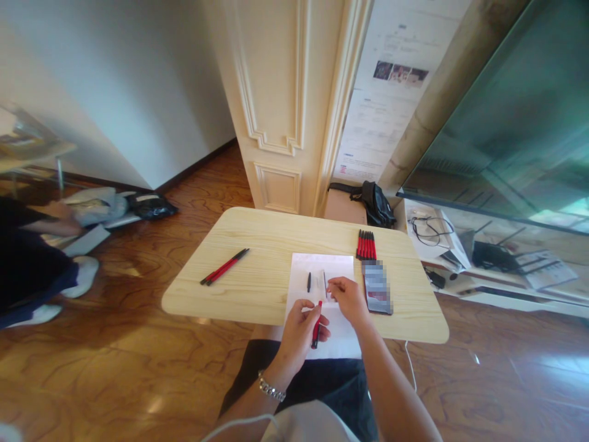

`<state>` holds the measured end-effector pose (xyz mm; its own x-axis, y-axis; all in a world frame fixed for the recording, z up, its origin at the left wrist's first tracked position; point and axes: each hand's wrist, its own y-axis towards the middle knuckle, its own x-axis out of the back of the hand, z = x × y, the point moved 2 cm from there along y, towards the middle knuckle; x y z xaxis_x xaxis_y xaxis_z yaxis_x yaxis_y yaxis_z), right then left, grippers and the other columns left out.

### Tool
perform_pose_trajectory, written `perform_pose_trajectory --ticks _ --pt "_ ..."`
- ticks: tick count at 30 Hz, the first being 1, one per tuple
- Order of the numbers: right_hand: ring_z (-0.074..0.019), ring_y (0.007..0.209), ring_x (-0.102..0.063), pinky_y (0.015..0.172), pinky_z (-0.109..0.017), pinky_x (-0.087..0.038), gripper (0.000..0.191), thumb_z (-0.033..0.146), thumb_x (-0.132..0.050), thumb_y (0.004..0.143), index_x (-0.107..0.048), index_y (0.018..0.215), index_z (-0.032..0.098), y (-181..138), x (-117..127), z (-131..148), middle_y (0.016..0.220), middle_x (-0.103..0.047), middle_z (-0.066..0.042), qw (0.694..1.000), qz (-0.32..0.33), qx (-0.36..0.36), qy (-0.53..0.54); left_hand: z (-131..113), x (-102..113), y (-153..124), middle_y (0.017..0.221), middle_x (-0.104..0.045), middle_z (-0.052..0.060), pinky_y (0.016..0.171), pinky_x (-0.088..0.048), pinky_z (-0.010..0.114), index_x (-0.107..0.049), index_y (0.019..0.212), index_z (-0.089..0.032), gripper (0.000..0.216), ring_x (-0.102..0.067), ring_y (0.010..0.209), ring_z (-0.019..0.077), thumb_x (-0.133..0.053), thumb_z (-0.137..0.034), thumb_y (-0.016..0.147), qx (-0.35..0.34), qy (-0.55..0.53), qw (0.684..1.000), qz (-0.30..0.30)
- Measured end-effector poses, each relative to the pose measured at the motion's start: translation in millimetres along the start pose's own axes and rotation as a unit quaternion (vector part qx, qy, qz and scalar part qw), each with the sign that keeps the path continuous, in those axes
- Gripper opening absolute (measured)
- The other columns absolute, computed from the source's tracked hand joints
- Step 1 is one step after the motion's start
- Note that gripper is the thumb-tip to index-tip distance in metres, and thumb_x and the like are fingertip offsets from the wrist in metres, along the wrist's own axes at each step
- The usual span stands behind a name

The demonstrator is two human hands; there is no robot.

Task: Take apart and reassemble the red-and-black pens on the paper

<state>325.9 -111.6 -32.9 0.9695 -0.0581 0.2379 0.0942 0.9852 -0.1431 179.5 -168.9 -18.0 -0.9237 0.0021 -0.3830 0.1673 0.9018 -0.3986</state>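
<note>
My left hand [302,325] is closed around a red pen barrel [316,331] with a dark lower end, held over the white paper [301,264]. Just right of it, the fingers of my right hand [347,298] are bent together at a thin dark pen refill [324,282]; their tips partly hide its lower part. A short black pen part [309,282] lies on the paper to the left of the refill. Faint print shows between these two pieces.
Two red-and-black pens [225,267] lie on the left of the wooden table [262,233]. A row of several more pens [366,245] sits above a phone [377,287] at right. A person [32,264] is at the far left. A black bag [375,202] rests behind the table.
</note>
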Motion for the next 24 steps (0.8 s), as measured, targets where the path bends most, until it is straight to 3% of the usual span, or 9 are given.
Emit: perform_pose_trajectory --ticks 5,9,12,16,21,24 --pt "-0.0174 0.073 -0.06 0.066 -0.027 -0.039 0.018 0.024 -0.051 0.082 -0.068 0.08 0.019 17 7 3 0.078 -0.068 -0.005 0.955 -0.054 0.075 -0.28 5 6 5 0.073 -0.067 0.003 0.049 -0.051 0.026 -0.05 0.107 -0.018 0.044 -0.064 0.051 0.0144 -0.062 -0.048 0.078 -0.014 -0.008 1.0 0.006" --pt "-0.0186 0.077 -0.06 0.068 -0.027 -0.038 0.021 0.023 -0.05 0.083 -0.07 0.078 0.019 20 1 1 0.082 -0.067 -0.008 0.928 -0.065 0.082 -0.357 5 8 8 0.081 -0.069 0.009 0.053 -0.054 0.027 -0.056 0.106 -0.014 0.046 -0.066 0.056 0.0156 -0.065 -0.049 0.076 -0.006 -0.007 1.0 -0.002" --pt "-0.0184 0.077 -0.06 0.069 -0.027 -0.039 0.021 0.026 -0.05 0.084 -0.07 0.083 0.019 17 3 5 0.083 -0.067 -0.007 0.94 -0.068 0.08 -0.324 4 8 11 0.084 -0.07 0.011 0.058 -0.055 0.03 -0.059 0.102 -0.013 0.045 -0.068 0.062 0.0176 -0.067 -0.048 0.075 0.0 -0.001 1.0 -0.014" --pt "-0.0173 0.073 -0.06 0.068 -0.027 -0.042 0.023 0.034 -0.048 0.085 -0.067 0.085 0.02 -1 11 16 0.08 -0.068 -0.003 0.974 -0.081 0.067 -0.199 3 8 15 0.087 -0.071 0.012 0.068 -0.056 0.034 -0.057 0.1 -0.014 0.043 -0.07 0.073 0.0213 -0.067 -0.047 0.074 -0.009 -0.009 1.0 -0.019" --pt "-0.0167 0.069 -0.061 0.062 -0.026 -0.045 0.016 0.033 -0.061 0.076 -0.066 0.084 0.02 -44 -2 24 0.078 -0.069 -0.003 0.996 0.037 0.049 -0.069 0 6 17 0.087 -0.072 0.011 0.076 -0.054 0.034 -0.059 0.098 -0.013 0.041 -0.069 0.079 0.0219 -0.068 -0.045 0.074 -0.061 -0.006 0.998 -0.006" --pt "-0.0157 0.064 -0.06 0.058 -0.026 -0.045 0.012 0.031 -0.062 0.076 -0.065 0.082 0.021 -57 -10 22 0.075 -0.068 -0.002 0.997 0.044 0.047 -0.052 1 3 19 0.082 -0.073 0.009 0.071 -0.054 0.032 -0.062 0.098 -0.013 0.041 -0.069 0.073 0.0212 -0.068 -0.046 0.073 -0.073 0.026 0.997 -0.013"
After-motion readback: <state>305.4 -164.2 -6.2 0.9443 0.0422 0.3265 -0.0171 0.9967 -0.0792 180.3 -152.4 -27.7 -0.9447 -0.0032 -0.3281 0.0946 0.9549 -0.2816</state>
